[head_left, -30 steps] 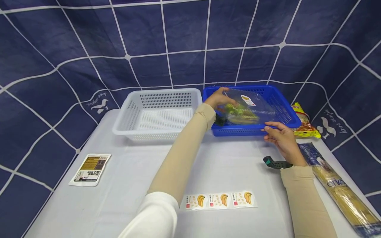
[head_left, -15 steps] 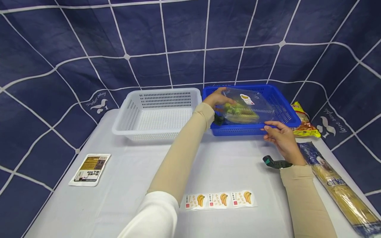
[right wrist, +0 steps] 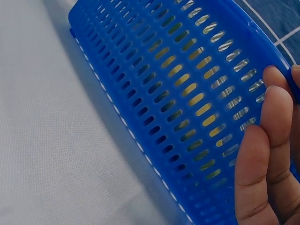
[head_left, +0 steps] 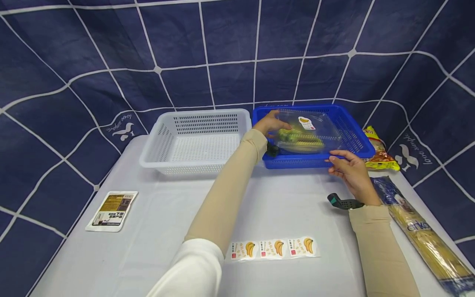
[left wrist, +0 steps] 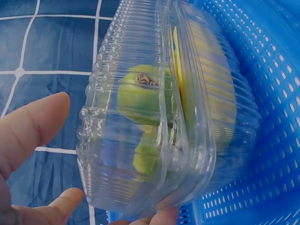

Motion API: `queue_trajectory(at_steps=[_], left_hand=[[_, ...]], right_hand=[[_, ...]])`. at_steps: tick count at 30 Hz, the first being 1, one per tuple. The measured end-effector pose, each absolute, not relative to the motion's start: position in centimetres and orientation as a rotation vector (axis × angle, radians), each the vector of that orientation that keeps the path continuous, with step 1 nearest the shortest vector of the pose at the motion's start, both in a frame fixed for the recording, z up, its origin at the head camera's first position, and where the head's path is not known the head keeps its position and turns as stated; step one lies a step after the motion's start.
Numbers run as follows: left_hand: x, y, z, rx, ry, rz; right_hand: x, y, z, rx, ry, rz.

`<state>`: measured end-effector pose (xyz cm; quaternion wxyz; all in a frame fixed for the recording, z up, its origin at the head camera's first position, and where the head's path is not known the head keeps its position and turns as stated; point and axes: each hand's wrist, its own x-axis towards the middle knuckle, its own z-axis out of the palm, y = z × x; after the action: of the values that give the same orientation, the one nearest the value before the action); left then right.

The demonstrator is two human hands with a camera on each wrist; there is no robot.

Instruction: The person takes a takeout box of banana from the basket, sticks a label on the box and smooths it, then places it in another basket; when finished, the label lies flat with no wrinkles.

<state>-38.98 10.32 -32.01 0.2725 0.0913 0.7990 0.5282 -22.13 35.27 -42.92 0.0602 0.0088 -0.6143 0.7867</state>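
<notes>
A clear plastic clamshell container (head_left: 328, 130) with green and yellow fruit (left wrist: 145, 93) inside lies in the blue basket (head_left: 363, 148). A banana sticker (head_left: 306, 123) is on its lid. My left hand (head_left: 271, 123) holds the container's left end, fingers around its far side and thumb over the lid; in the left wrist view a gap shows beside the thumb. The exact fruit kind is unclear through the ridged plastic. My right hand (head_left: 350, 171) pinches the basket's front rim near its right corner, with curled fingers (right wrist: 253, 164) against the outer wall.
A white basket (head_left: 148, 165) stands left of the blue one. A strip of banana stickers (head_left: 274, 249) lies at the front, a white-and-brown packet (head_left: 112, 211) at left. A yellow-red snack bag (head_left: 382, 150) and a long pasta pack (head_left: 423, 233) are at right.
The container has settled slightly lower and flatter in the blue basket, with the left hand still at its left end. The right hand has stayed on the basket rim.
</notes>
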Motion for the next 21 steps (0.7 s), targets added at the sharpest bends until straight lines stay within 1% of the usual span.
queue_trajectory(at_steps=[9,21], left_hand=[[-39.53,10.57,-32.73,0.24,2.21,1.299],[-39.71,10.6,-32.93,0.249,2.197,1.297]], right_hand=[[-22.22,35.26,-42.92,0.024,-1.862,2.377],[-22.27,35.27,-42.99,0.027,-1.87,2.366]])
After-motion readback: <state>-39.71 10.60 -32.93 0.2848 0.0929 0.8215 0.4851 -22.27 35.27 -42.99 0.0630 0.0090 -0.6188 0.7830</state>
